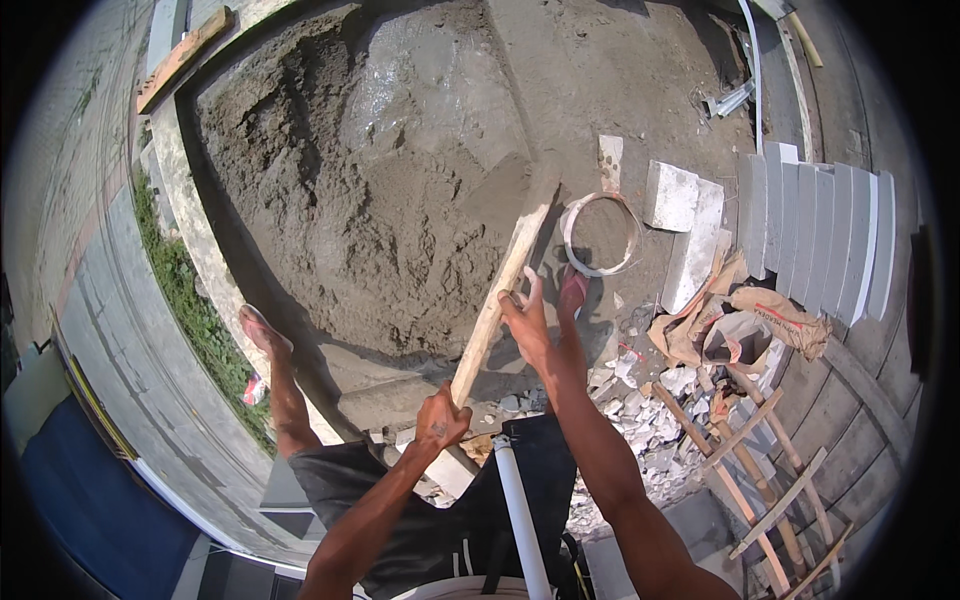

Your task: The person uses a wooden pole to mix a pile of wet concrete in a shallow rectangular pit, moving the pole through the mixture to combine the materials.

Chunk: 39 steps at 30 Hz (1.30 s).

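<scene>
A long pale wooden handle [492,312] slants from between my legs up into the wet grey mortar [400,220]. Its far end is coated grey and blends with the mix, so the tool's head cannot be made out. My left hand [441,421] is closed in a fist round the near end. Further up, my right hand [528,318] holds the shaft more loosely, its thumb side on the wood and one finger stretched outward. Just right of the handle's far part lies a round whitish ring or bucket rim [601,234], next to my right foot [572,292].
A pale low border [185,205] edges the mortar on the left, with my left foot on it. To the right are white blocks [672,197], stacked grey panels [815,235], torn paper sacks [742,335], broken rubble [640,430] and a wooden ladder-like frame [765,480].
</scene>
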Motion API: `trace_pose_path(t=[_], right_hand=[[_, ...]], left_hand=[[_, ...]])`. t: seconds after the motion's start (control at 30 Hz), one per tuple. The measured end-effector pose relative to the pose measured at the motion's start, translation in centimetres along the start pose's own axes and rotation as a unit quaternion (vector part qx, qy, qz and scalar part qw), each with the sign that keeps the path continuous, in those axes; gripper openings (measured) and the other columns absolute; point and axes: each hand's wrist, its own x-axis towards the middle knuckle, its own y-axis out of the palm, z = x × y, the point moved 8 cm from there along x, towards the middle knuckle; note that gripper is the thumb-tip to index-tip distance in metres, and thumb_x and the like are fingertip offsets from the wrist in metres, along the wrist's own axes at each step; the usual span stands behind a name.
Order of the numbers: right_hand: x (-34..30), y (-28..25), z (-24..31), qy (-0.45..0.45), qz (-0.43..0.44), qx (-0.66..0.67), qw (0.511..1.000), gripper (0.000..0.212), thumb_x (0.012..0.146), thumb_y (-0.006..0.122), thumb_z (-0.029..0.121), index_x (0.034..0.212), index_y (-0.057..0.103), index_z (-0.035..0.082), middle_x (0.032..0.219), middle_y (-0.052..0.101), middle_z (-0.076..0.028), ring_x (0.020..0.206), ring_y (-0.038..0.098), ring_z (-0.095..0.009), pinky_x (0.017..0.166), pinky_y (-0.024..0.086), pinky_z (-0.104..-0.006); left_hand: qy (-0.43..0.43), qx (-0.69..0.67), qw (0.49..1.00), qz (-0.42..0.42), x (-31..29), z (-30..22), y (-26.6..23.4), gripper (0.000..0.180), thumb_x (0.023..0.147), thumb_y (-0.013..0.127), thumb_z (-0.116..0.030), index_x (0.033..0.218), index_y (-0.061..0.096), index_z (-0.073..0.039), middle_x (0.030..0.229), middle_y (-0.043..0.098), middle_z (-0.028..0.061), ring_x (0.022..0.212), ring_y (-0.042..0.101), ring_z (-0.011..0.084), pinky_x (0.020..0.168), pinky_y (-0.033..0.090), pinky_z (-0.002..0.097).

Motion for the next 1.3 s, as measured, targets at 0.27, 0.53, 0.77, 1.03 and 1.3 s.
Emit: trace_pose_path(t=[0.27,0.53,0.77,1.03,1.3], right_hand=[[-11.9,-3.9,-3.6,0.063,0.067,-0.058,0.994,0.057,0.095,0.062,0.018,0.143,0.034,0.006,0.115,0.061,-0.016,0.091,0.066,-0.022,0.077,0.056,-0.0322],[-4.6,-31.0,-0.4,0.087,-0.081,0.12,0.986,0.032,0.093,0.055,0.013,0.124,0.049,0.007,0.101,0.063,-0.012,0.079,0.064,-0.021,0.066,0.055,-0.0339],[4.5,-39.2,22.1,-0.076,0.01,-0.18,0.981,0.041,0.079,0.056,-0.01,0.119,0.051,-0.002,0.078,0.065,-0.012,0.062,0.06,-0.016,0.053,0.05,-0.0265],[4.7,-36.9,31.6,-0.072,0.137,-0.23,0.961,0.017,0.08,0.056,-0.012,0.08,0.055,0.005,0.065,0.055,-0.006,0.052,0.054,-0.016,0.046,0.047,-0.0294],[-0.7,-19.6,32.2,-0.056,0.153,-0.581,0.798,0.008,0.086,0.063,0.005,0.085,0.057,0.01,0.068,0.057,-0.003,0.055,0.054,-0.017,0.049,0.046,-0.0305]], left_hand=[[-0.025,0.083,0.994,-0.061,13.9,0.0,-15.6,0.049,0.086,0.056,-0.022,0.123,0.049,0.009,0.107,0.063,0.0347,0.099,0.065,0.0457,0.085,0.053,0.0499],[0.152,0.208,0.952,-0.168,2.2,-1.7,-22.6,0.039,0.091,0.047,-0.015,0.127,0.054,-0.003,0.098,0.066,0.0266,0.099,0.064,0.0419,0.086,0.05,0.0515],[-0.052,-0.148,0.86,-0.486,-27.2,4.2,-11.8,0.03,0.082,0.053,-0.01,0.109,0.065,-0.003,0.088,0.065,0.0245,0.087,0.065,0.0401,0.08,0.05,0.0476],[-0.239,-0.366,0.758,-0.485,-33.4,8.0,16.5,0.033,0.08,0.055,-0.013,0.111,0.065,-0.005,0.103,0.066,0.0286,0.102,0.063,0.043,0.09,0.05,0.0474],[-0.271,-0.535,0.669,-0.439,-35.3,6.4,38.8,0.031,0.081,0.057,-0.017,0.108,0.066,-0.006,0.106,0.067,0.0229,0.105,0.063,0.0393,0.09,0.051,0.0443]])
